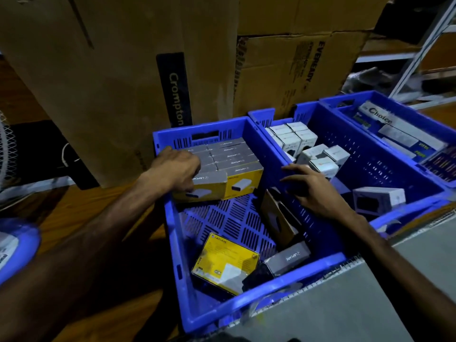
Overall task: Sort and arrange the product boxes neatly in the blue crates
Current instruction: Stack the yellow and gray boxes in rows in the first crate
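Observation:
Yellow-and-grey product boxes (232, 159) stand in neat rows at the far end of the near blue crate (259, 290). My left hand (176, 169) grips the front-left box of those rows (204, 187), fingers curled over its top. A loose yellow box (225, 262) lies flat near the crate's front, with a grey one (287, 257) and a tilted brown one (277, 218) beside it. My right hand (313, 191) rests with straight fingers on the wall between this crate and the middle crate (385, 169), which holds white boxes (293, 139).
A third blue crate (419, 114) at the far right holds flat packs. Large cardboard cartons (123, 70) stand close behind the crates. A grey surface (370, 304) lies at the lower right, a wooden floor at the left, and a metal rack at the upper right.

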`<act>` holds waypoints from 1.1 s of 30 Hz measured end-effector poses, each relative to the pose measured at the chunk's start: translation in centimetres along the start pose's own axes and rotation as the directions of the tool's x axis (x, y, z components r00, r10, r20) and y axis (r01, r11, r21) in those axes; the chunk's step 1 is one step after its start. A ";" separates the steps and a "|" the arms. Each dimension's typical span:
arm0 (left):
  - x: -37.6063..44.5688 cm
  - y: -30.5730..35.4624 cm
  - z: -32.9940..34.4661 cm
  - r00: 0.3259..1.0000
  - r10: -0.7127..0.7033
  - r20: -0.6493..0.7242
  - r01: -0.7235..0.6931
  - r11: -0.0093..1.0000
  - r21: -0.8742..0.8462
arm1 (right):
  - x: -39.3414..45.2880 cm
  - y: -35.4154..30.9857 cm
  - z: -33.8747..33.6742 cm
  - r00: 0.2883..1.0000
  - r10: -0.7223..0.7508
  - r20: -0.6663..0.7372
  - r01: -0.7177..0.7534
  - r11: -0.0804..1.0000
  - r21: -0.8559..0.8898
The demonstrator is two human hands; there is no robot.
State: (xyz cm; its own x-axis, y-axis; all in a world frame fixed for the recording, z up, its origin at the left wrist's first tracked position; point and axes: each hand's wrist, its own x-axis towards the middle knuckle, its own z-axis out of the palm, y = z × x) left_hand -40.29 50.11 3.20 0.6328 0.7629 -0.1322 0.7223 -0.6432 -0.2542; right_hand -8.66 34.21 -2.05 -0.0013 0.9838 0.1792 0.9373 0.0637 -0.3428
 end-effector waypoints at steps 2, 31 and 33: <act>0.0 -0.2 -0.9 1.000 0.007 0.003 -0.007 0.999 0.037 | 0.0 0.1 0.1 1.000 -0.002 -0.008 0.002 1.000 -0.006; 2.2 1.6 3.6 0.993 -0.058 -0.104 0.057 0.998 -0.010 | 0.6 0.6 1.0 0.998 0.013 -0.057 -0.008 0.997 0.083; 2.4 1.9 4.0 0.994 -0.050 -0.101 0.049 0.999 -0.020 | 0.6 0.7 1.1 0.998 0.019 -0.056 -0.014 0.997 0.079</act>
State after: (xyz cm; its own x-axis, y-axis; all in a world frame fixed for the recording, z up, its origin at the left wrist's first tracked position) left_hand -38.53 51.01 -1.39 0.6206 0.7839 -0.0218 0.7576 -0.6065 -0.2411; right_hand -8.39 35.05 -3.17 0.0357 0.9740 0.2236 0.9065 0.0626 -0.4175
